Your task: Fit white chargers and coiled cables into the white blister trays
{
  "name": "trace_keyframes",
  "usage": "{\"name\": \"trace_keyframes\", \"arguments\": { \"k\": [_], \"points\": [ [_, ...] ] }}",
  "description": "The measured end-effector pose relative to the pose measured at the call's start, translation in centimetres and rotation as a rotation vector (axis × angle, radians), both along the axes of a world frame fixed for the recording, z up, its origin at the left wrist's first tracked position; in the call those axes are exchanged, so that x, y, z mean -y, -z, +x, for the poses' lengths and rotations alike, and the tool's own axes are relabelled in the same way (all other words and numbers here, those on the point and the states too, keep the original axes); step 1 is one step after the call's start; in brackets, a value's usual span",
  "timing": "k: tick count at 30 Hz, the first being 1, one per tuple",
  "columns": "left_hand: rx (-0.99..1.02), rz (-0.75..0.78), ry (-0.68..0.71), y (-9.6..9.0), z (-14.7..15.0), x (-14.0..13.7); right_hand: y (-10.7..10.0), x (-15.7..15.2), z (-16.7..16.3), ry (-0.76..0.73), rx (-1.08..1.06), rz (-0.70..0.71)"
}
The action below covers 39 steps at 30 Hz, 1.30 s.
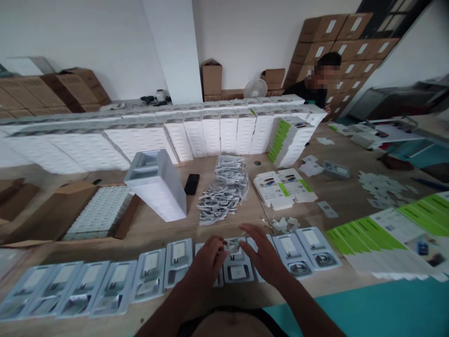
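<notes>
A coiled white cable (231,244) is pinched in the fingers of my left hand (209,262). Just right of the coil, my right hand (263,255) has its thumb and forefinger apart beside the cable. Below both hands runs a row of grey plastic trays (239,275), partly covered by my hands and forearms. Most of these trays show a white charger, such as the charger (179,250) left of my hands. In the two rightmost trays a coiled cable (323,259) also lies in the lower compartment. Beyond my hands is a pile of bagged cables (224,187).
A stack of trays (157,187) and a phone (191,184) stand left of the pile. An open carton (98,213) holds white chargers. White boxes (210,133) form a wall behind. Printed green-white sleeves (372,238) lie right. A person (312,91) sits beyond the boxes.
</notes>
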<state>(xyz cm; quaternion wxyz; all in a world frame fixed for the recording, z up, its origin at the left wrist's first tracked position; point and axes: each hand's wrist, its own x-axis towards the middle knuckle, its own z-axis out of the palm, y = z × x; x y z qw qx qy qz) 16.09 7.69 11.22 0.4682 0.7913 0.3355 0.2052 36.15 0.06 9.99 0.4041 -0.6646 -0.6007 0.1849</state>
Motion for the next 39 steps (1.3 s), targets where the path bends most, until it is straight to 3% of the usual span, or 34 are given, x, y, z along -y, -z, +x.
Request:
{"name": "trace_keyframes", "arguments": {
  "k": [4,6,10,12,17,21,28,32,34,37,39],
  "points": [
    [0.020,-0.124,-0.100,0.0,0.3,0.3,0.4,-0.3,0.2,-0.060,-0.084,-0.134],
    [0.043,-0.313,-0.122,0.3,0.6,0.2,0.6,-0.1,-0.1,-0.055,-0.055,-0.112],
    [0.005,-0.690,-0.021,0.8,0.9,-0.2,0.4,0.1,-0.3,-0.137,0.137,-0.110],
    [-0.064,-0.644,-0.012,0.8,0.8,-0.4,0.0,0.0,-0.4,-0.151,0.280,-0.130],
    [-0.233,-0.180,-0.079,1.1,0.4,-0.7,-0.7,-0.1,-1.4,-0.102,0.565,-0.279],
    [-0.247,-0.170,-0.139,2.4,0.2,-0.5,-0.2,0.2,-2.3,-0.026,0.253,-0.438],
    [-0.161,-0.355,-0.186,3.8,0.8,1.0,2.8,-0.6,-4.1,0.150,-0.608,-0.347],
    [-0.055,-0.479,-0.195,4.9,0.9,1.6,4.3,-0.4,-5.6,0.193,-0.922,-0.347],
    [0.025,-0.618,-0.193,5.7,0.8,1.7,4.5,0.0,-5.8,0.209,-0.886,-0.350],
    [0.125,-0.751,-0.210,6.8,0.5,1.8,4.4,0.8,-5.4,0.226,-0.540,-0.312],
    [0.131,-0.750,-0.202,7.2,0.2,1.9,4.4,1.2,-4.8,0.216,-0.330,-0.266]
  ]
}}
